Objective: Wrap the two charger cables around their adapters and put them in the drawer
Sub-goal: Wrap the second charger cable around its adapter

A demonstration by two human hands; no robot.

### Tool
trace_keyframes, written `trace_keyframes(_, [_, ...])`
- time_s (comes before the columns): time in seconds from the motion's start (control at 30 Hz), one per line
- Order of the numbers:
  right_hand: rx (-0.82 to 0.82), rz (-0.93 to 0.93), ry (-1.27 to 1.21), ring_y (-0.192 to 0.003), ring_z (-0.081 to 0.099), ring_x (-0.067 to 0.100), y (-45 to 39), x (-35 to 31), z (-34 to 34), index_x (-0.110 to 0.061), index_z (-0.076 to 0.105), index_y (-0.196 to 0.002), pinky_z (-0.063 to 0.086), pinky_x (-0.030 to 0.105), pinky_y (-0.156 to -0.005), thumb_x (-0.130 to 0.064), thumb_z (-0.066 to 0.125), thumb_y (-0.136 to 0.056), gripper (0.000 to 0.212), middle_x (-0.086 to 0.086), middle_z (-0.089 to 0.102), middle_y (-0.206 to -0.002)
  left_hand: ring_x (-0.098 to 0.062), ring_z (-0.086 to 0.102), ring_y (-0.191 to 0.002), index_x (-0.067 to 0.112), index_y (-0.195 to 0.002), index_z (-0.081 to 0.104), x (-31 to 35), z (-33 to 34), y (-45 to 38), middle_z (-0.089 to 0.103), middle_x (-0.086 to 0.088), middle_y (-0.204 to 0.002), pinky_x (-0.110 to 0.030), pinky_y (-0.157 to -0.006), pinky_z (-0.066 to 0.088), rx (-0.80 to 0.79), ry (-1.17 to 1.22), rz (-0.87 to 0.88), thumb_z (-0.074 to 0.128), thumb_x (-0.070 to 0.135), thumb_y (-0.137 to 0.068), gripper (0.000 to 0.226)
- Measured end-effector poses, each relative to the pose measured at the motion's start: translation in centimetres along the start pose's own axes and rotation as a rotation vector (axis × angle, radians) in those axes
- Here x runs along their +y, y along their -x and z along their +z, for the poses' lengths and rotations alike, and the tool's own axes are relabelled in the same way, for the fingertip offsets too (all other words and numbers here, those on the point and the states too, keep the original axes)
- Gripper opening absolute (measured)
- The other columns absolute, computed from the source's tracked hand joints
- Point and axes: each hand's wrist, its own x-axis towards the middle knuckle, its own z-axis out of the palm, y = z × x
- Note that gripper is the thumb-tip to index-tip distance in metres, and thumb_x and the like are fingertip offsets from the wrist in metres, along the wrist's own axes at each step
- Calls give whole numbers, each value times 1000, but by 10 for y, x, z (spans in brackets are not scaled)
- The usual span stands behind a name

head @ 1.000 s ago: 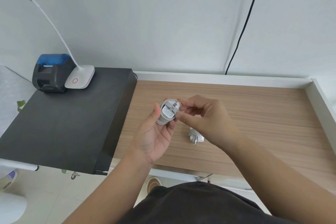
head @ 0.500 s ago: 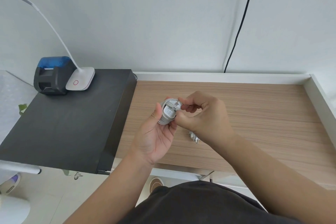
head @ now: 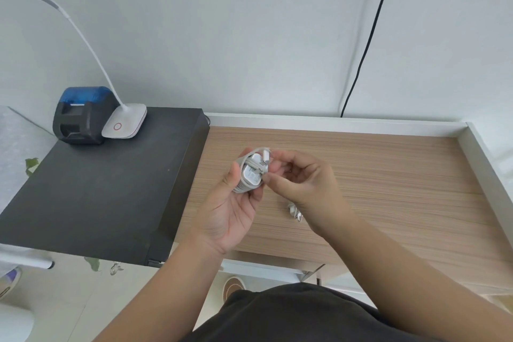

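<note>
Left hand is cupping the white cable-wrapped charger adapter above the wooden table, steadying it while right hand is pinching the cable end, probably tucking it. Second white charger is lying on the table beneath.

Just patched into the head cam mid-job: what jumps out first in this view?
Centre frame, the left hand cradles a white adapter with its cable coiled round it, while the right hand pinches the cable's loose end. A second charger lies on the wooden desk, partly hidden by the right wrist. At far left, a white lamp stands beside a blue-topped device.
</note>
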Motion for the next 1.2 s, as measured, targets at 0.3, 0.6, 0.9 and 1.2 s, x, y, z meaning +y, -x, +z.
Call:
trace_keyframes(0.3, [-21, 76, 209, -79, 61, 5, -14, -5, -11, -13, 67, -114, 48, 21, -78, 5, 57, -89, 33, 4, 69, -90, -21, 65, -93, 11, -116, 71, 1, -8, -3, 68, -11, -106, -20, -68, 57, 7, 32, -87, 93, 31, -56, 66])
trace_keyframes(0.6, [-372, -123, 835, -82, 67, 16, -45, -46, -16, -18, 75, -95, 55, 39, -78, -14, 75, -81, 14, -5, 70, -91, -20, 67, -86, 9, -103, 76, 3, -10, 1, 70, -11, -100, -20, -63, 57, -50, -37, -187, 95, 32, -51, 60])
trace_keyframes(0.9, [-111, 107, 714, -62, 62, 4, -32, -46, -3, -24, 77, -77, 53, 20, -63, -20, 76, -79, 4, -4, 73, -69, -17, 68, -88, 12, -111, 73, 13, -18, -4, 71, -9, -106, -20, -65, 58, -60, -104, -116, 94, 33, -54, 64])
trace_keyframes(1.2, [-28, 246, 337, -60, 58, 14, -33, -30, -2, -8, 75, -78, 51, 24, -58, -4, 75, -78, 4, 22, 71, -79, -18, 65, -91, 12, -113, 69, 12, -18, -14, 67, -9, -107, -20, -67, 58, -105, -17, -124, 92, 30, -58, 63])
